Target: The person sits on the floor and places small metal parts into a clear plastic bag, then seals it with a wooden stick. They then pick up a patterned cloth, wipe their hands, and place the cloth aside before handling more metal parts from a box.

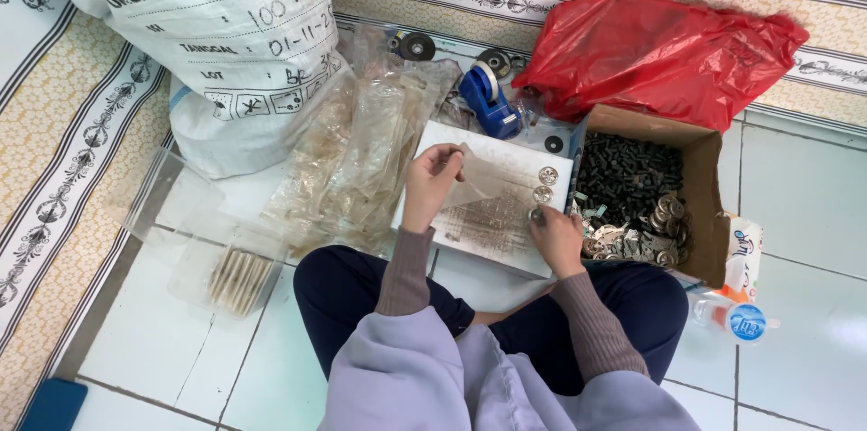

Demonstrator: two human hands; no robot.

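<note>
While the person sits cross-legged on the tiled floor (795,214), the head view shows the left hand (429,183) pinching a small clear plastic pouch (483,180) by its upper edge, thumb and fingers closed on the film, so that the pouch hangs just over the white board (470,147) lying in front of the knees. Right hand (555,237) is down at the board's right edge, fingertips closed on a small round metal piece (536,214); whether it is lifted or only touched I cannot tell. Two like metal discs (545,185) lie on the board just above that hand. Judged step: a bagging cycle, pouch held ready, one piece being picked up. Next move would call for the pouch mouth to be spread and the piece brought to it; whether the mouth is open is not visible. Beside the board to the right stands a cardboard box (704,178) of dark small parts with shiny metal pieces in its near corner; a red plastic bag (659,52) lies behind it. A heap of empty clear pouches (361,160) lies left of the board, a blue tape dispenser (488,99) behind it, a large white sack (226,43) at upper left. Contents of the clear tray (230,273) at left are hard to make out; the bottle (736,318) at right is partly hidden by the knee.
</note>
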